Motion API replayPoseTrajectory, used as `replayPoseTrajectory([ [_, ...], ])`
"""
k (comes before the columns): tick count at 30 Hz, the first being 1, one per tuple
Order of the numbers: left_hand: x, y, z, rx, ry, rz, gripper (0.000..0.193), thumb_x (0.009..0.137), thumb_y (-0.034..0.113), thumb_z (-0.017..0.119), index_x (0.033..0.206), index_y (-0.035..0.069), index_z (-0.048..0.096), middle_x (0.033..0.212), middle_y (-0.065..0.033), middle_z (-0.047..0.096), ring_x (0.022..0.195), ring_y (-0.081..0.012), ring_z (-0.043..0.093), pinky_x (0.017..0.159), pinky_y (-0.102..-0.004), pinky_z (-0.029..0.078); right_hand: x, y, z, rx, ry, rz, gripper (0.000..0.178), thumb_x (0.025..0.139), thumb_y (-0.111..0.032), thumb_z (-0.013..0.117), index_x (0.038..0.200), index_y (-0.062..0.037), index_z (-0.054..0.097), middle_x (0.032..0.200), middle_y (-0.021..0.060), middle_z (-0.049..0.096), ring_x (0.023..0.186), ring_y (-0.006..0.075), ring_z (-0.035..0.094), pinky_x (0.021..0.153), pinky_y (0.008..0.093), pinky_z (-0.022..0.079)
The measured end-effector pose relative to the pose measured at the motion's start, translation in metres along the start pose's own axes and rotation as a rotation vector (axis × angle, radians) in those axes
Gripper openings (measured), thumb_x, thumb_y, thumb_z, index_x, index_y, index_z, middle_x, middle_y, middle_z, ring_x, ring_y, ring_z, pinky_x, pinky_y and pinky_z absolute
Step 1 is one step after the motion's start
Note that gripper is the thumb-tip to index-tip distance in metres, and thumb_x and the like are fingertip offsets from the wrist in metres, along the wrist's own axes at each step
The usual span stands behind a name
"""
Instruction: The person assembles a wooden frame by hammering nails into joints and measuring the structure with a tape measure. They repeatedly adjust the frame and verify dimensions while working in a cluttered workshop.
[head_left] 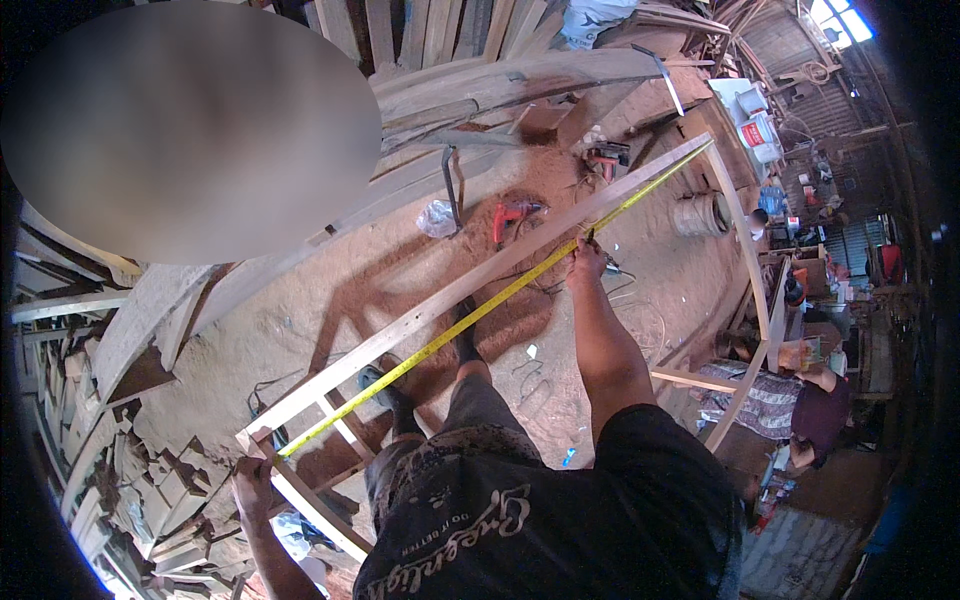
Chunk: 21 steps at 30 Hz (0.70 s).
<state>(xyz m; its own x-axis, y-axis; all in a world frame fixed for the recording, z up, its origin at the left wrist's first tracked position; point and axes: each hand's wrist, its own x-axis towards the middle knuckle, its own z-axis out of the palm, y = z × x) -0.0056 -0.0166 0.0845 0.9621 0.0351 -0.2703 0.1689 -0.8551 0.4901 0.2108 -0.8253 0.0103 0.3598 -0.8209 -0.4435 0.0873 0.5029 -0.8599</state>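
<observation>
A long wooden frame spans from the lower left up to the far right, in front of my body. Along its near side stretches a yellow tape measure blade. My left hand grips the frame's lower left corner, close to the near end of the tape. My right hand is closed at the tape, beyond the middle of its length. A small dark tip shows at its fingers; what it belongs to is too small to tell.
On the dirt floor lie a red power drill, a clear plastic bag and loose cables. A grey bucket stands at the right. Scrap wood is piled at the left. Another person in a maroon top is at the far right.
</observation>
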Motion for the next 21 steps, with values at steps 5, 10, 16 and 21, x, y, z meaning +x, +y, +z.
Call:
replayPoseTrajectory([
  [5, -0.006, 0.003, 0.002, -0.068, 0.012, -0.045, 0.016, 0.083, 0.01, 0.076, 0.078, 0.0, 0.065, 0.076, -0.0175, 0.06, 0.076, -0.0369, 0.061, 0.071, -0.0472, 0.048, -0.01, 0.008, 0.011, -0.108, -0.022, 0.006, 0.02, 0.091, -0.006, 0.073, 0.106, -0.0114, 0.06, 0.09, 0.0022, 0.062, 0.073, 0.0148, 0.058, 0.056, 0.0288, 0.046],
  [10, -0.003, -0.072, 0.017, 0.113, -0.068, 0.059, 0.021, 0.086, 0.024, 0.071, 0.085, 0.003, 0.068, 0.084, -0.0182, 0.064, 0.084, -0.0393, 0.063, 0.08, -0.0508, 0.05, 0.057, 0.04, -0.022, -0.674, -0.269, -0.27, 0.024, 0.094, -0.016, 0.066, 0.114, -0.0053, 0.061, 0.11, 0.0111, 0.059, 0.098, 0.0244, 0.054, 0.08, 0.0353, 0.043],
  [16, 0.001, -0.066, -0.019, 0.21, -0.237, -0.182, 0.03, 0.091, 0.037, 0.063, 0.098, 0.009, 0.074, 0.094, -0.0171, 0.07, 0.093, -0.0375, 0.067, 0.082, -0.0489, 0.053, 0.088, 0.001, -0.071, -1.838, -0.708, -0.888, 0.045, 0.098, -0.031, 0.057, 0.128, 0.0034, 0.06, 0.139, 0.0237, 0.054, 0.132, 0.0372, 0.047, 0.111, 0.0438, 0.037],
  [21, -0.024, -0.092, -0.038, 0.166, -0.242, -0.397, 0.032, 0.092, 0.038, 0.063, 0.108, 0.012, 0.074, 0.105, -0.0157, 0.07, 0.101, -0.036, 0.067, 0.088, -0.0482, 0.052, 0.038, 0.038, -0.038, -2.106, -0.782, -0.852, 0.048, 0.104, -0.022, 0.054, 0.141, 0.007, 0.044, 0.141, 0.0186, 0.057, 0.126, 0.0259, 0.058, 0.103, 0.0303, 0.049],
])
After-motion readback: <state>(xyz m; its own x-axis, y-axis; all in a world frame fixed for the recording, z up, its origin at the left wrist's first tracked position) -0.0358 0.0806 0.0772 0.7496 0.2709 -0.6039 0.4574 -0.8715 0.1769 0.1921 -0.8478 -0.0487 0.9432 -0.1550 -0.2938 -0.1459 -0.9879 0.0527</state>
